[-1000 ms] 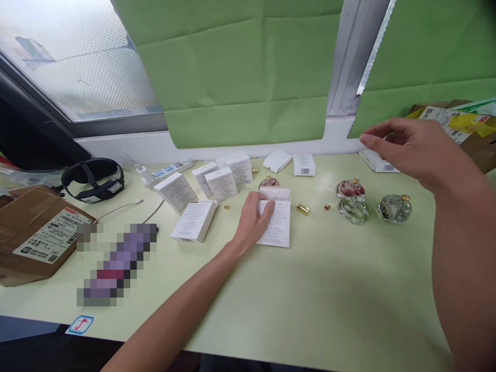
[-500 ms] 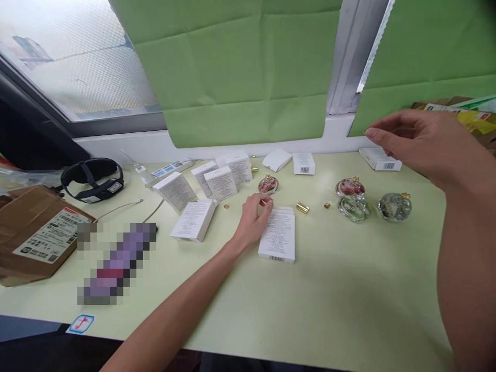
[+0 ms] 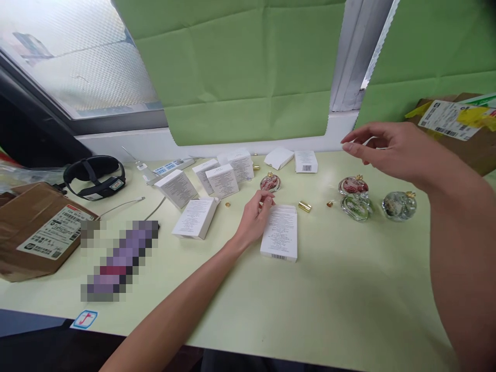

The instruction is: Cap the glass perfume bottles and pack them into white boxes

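Observation:
Lying flat in front of me is a white printed box (image 3: 279,235), its barcode towards me. My left hand (image 3: 256,213) is at the box's upper left corner, with thumb and fingers curled closed against it. Raised above the table on the right is my right hand (image 3: 391,150). Its thumb and forefinger come together in a pinch, and I cannot make out anything between them. A gold cylindrical cap (image 3: 305,206) and a small gold piece (image 3: 329,204) lie right of the box. Behind my left hand sits a round glass bottle with red inside (image 3: 270,182).
Several white boxes (image 3: 222,181) stand left of centre; another box (image 3: 196,218) lies nearer. At right are a red bottle (image 3: 352,185), a green bottle (image 3: 355,206) and a clear bottle (image 3: 399,206). Cardboard boxes (image 3: 42,227) and a black headset (image 3: 95,178) are at the sides.
My right hand has moved left and slightly down, still in the air. My left hand stays at the corner of the white box. The view has shifted slightly.

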Available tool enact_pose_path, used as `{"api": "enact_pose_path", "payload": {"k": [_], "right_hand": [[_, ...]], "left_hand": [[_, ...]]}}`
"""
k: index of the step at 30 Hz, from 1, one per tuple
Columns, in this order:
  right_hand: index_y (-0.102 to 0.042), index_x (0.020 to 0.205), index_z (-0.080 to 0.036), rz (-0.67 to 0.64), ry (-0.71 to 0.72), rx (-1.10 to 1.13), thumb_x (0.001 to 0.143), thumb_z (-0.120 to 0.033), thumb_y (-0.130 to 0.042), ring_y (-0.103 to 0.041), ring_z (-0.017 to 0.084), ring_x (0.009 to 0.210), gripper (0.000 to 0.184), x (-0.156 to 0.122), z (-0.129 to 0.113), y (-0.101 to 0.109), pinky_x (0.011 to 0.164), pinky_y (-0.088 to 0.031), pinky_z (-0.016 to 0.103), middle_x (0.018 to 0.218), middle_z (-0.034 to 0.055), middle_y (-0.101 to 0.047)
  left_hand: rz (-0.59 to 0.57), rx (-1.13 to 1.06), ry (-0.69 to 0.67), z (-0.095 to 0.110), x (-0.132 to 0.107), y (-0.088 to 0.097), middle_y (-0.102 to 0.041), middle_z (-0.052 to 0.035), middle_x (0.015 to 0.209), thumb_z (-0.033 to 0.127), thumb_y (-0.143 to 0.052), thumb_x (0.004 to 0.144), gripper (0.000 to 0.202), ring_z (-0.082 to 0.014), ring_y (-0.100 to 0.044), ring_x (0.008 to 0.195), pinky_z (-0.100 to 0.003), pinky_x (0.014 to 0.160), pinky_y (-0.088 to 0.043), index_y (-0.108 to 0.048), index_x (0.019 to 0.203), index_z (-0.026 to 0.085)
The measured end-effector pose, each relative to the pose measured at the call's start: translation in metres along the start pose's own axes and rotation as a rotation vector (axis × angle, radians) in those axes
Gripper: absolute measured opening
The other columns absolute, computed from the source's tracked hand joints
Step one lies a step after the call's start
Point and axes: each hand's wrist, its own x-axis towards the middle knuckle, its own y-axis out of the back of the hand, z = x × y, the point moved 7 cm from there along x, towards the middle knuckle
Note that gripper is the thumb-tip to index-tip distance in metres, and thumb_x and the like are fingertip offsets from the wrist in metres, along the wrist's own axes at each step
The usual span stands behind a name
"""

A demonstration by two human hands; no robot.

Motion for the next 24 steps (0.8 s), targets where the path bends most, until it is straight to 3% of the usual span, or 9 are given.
{"api": "enact_pose_path", "payload": {"k": [8,19,22,24], "right_hand": [[-0.073,0.099,-0.031,0.03,-0.03,-0.009,0.082,-0.056,-0.066,-0.058,0.016,0.065,0.031,-0.003,0.001,0.007,0.06,-0.043,0.034,0.084,0.0033,-0.072],[-0.072,0.097,-0.034,0.0,0.001,-0.016,0.083,-0.06,-0.064,-0.061,0.017,0.07,0.03,0.001,0.001,0.001,0.06,-0.045,0.034,0.089,-0.0001,-0.073],[-0.072,0.097,-0.033,-0.023,0.002,-0.003,0.084,-0.059,-0.064,-0.06,0.016,0.068,0.03,0.0,-0.002,-0.001,0.059,-0.045,0.033,0.089,0.0008,-0.072],[-0.072,0.098,-0.032,-0.027,0.009,-0.002,0.084,-0.059,-0.064,-0.06,0.016,0.067,0.031,0.0,-0.002,-0.001,0.059,-0.045,0.033,0.088,0.001,-0.072]], "left_hand": [[-0.015,0.01,-0.008,0.001,0.0,-0.002,-0.067,-0.0014,0.095,0.036,-0.041,0.102,0.021,-0.0161,-0.058,0.088,-0.03,0.08,-0.043,-0.058,0.103,0.023],[-0.031,0.036,0.014,0.0,0.0,-0.003,-0.066,-0.0014,0.097,0.034,-0.039,0.102,0.021,-0.0151,-0.058,0.09,-0.029,0.081,-0.043,-0.056,0.103,0.023],[-0.048,0.098,-0.024,0.003,-0.002,-0.003,-0.066,-0.0025,0.104,0.036,-0.041,0.101,0.019,-0.0167,-0.059,0.097,-0.032,0.088,-0.043,-0.055,0.105,0.022],[-0.114,0.191,-0.134,0.013,-0.005,-0.007,-0.065,-0.0043,0.111,0.036,-0.044,0.099,0.019,-0.0191,-0.057,0.108,-0.036,0.099,-0.04,-0.054,0.109,0.022]]}}
